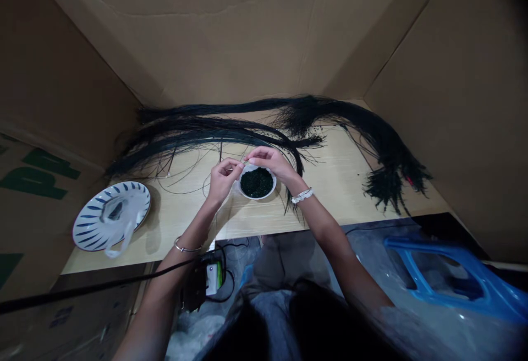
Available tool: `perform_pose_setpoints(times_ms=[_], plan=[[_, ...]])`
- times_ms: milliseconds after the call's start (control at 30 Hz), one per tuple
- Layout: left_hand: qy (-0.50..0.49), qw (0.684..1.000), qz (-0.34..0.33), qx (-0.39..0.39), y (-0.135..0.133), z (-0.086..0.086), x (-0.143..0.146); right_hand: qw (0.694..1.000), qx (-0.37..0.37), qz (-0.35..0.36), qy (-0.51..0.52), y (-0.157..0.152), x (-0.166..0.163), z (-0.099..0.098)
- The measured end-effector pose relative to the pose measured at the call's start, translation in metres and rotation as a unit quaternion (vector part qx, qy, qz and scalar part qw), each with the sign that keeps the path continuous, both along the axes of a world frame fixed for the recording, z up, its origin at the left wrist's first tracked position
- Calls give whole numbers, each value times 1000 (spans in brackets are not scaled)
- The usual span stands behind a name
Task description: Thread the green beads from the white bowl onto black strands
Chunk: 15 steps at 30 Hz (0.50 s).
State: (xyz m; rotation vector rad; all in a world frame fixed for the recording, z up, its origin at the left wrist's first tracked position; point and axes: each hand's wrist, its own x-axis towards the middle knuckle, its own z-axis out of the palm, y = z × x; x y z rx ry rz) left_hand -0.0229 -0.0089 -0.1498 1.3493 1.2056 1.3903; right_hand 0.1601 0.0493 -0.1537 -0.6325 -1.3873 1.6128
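A small white bowl [275,187] full of tiny dark green, glinting pieces, perhaps beads, stands near the table's front edge. Just above its back left rim, my left hand [225,176] is closed, thumb and index finger pinched on a thin strand [244,160]. My right hand [272,162] reaches over the back of the bowl, its fingertips pinched close to the left ones on the same fine strand. Behind both hands lie bundles of long dark strands [198,130], several loose ones curving out towards my left hand.
A blue-striped white plate [88,223] with a crumpled clear plastic bag [119,218] stands at the left. Another thick dark bundle [371,130] bends down the right side. Cardboard walls [231,36] enclose the table. A blue plastic stool [454,273] is at lower right; a black cable [103,283] crosses lower left.
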Motion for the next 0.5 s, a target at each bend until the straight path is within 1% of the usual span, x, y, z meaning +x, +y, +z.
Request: perform_pose_setpoints(times_ms=[233, 500], plan=[[-2, 1000, -7, 0, 1, -2, -1, 996, 55, -25, -68, -1, 2, 4], [-3, 1000, -9, -5, -1, 1, 1, 984, 134, -44, -107, -5, 2, 11]])
